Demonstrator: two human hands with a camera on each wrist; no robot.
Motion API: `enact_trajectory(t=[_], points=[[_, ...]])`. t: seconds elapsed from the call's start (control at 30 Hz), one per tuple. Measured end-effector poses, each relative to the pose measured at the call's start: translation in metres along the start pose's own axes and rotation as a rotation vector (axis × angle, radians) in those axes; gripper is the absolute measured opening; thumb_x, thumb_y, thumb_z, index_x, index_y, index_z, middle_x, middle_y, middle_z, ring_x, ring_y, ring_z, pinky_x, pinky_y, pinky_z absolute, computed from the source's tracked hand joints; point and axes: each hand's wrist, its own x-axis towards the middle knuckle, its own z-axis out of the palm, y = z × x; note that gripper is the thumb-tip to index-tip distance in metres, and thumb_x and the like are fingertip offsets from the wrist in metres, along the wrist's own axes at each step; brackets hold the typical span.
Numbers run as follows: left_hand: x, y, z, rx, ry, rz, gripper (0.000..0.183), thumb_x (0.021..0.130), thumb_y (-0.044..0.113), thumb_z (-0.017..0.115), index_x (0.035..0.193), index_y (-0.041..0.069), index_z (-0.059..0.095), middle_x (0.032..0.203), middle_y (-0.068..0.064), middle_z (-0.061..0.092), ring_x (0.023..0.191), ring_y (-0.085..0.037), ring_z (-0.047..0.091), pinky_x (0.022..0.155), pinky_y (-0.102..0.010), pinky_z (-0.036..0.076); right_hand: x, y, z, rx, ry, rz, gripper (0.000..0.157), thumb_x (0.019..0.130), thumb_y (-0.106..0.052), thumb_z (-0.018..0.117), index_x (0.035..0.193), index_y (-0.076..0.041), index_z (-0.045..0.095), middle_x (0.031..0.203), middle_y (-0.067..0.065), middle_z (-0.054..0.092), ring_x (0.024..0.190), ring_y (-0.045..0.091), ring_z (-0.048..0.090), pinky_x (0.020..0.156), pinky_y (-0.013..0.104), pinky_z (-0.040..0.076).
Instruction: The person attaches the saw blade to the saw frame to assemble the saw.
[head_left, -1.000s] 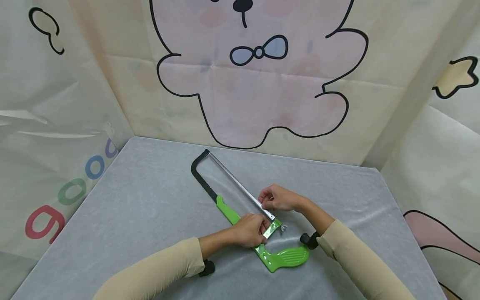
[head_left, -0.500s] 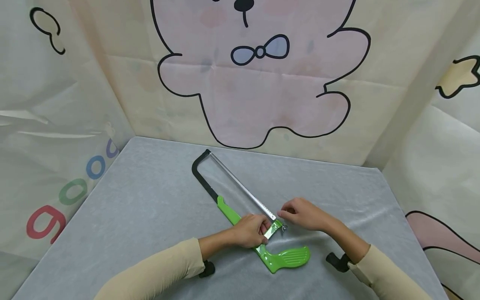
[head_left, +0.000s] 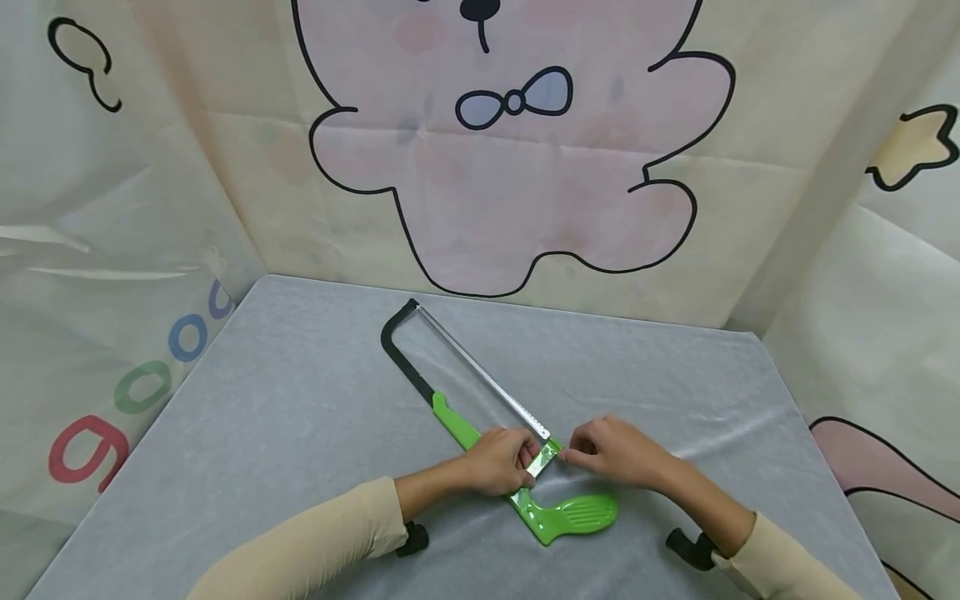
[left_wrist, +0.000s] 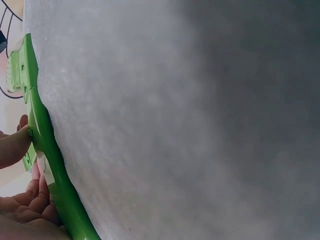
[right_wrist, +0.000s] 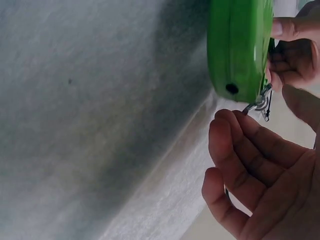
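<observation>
A hacksaw (head_left: 459,421) with a green handle, a black front bow and a silver blade lies on the grey cloth. My left hand (head_left: 501,461) grips its green frame near the handle; in the left wrist view the thumb lies against the green frame (left_wrist: 44,132), with fingers beyond it. My right hand (head_left: 617,452) is at the blade's near end. In the right wrist view its curled fingers and thumb lie on either side of a metal wing nut (right_wrist: 259,103), fingertips touching it. Those fingertips hide the nut in the head view.
Grey cloth covers the table (head_left: 315,383). A printed curtain (head_left: 495,192) with a cartoon animal hangs behind the table, with more sheeting at both sides. The saw's green grip (head_left: 581,515) points toward the right forearm. A black wrist mount (head_left: 690,550) hangs below the right sleeve.
My right hand has left the blade, swung right and toward me, and come to the wing nut. The left hand keeps its hold, and the hacksaw lies in the same place.
</observation>
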Motion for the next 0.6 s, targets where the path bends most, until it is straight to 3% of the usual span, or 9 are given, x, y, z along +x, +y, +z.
enact_trajectory(t=[0.23, 0.43, 0.6], points=[[-0.0005, -0.0003, 0.0006, 0.007, 0.011, 0.001, 0.028, 0.070, 0.010, 0.077, 0.090, 0.011, 0.058, 0.074, 0.007, 0.057, 0.067, -0.003, 0.052, 0.063, -0.015, 0.040, -0.0022, -0.0031, 0.0028, -0.030, -0.001, 0.016, 0.026, 0.077, -0.039, 0.071, 0.083, -0.013, 0.068, 0.067, -0.015, 0.058, 0.059, -0.003, 0.052, 0.054, 0.020, 0.044], [-0.0012, 0.0011, -0.0004, 0.004, 0.011, -0.005, 0.028, 0.070, 0.011, 0.077, 0.091, 0.011, 0.058, 0.075, 0.006, 0.058, 0.066, -0.002, 0.052, 0.064, -0.015, 0.041, -0.0017, -0.0004, 0.0056, 0.055, -0.037, -0.007, 0.016, 0.081, -0.032, 0.069, 0.081, -0.016, 0.067, 0.065, -0.013, 0.059, 0.057, 0.001, 0.053, 0.052, 0.020, 0.044], [-0.0014, 0.0015, -0.0007, 0.002, 0.009, -0.001, 0.028, 0.070, 0.010, 0.077, 0.091, 0.011, 0.059, 0.075, 0.006, 0.058, 0.066, -0.001, 0.052, 0.063, -0.015, 0.041, -0.0005, 0.0026, 0.0062, 0.153, -0.079, -0.044, 0.015, 0.085, -0.029, 0.066, 0.074, -0.019, 0.062, 0.060, -0.011, 0.056, 0.050, 0.000, 0.046, 0.046, 0.019, 0.039]])
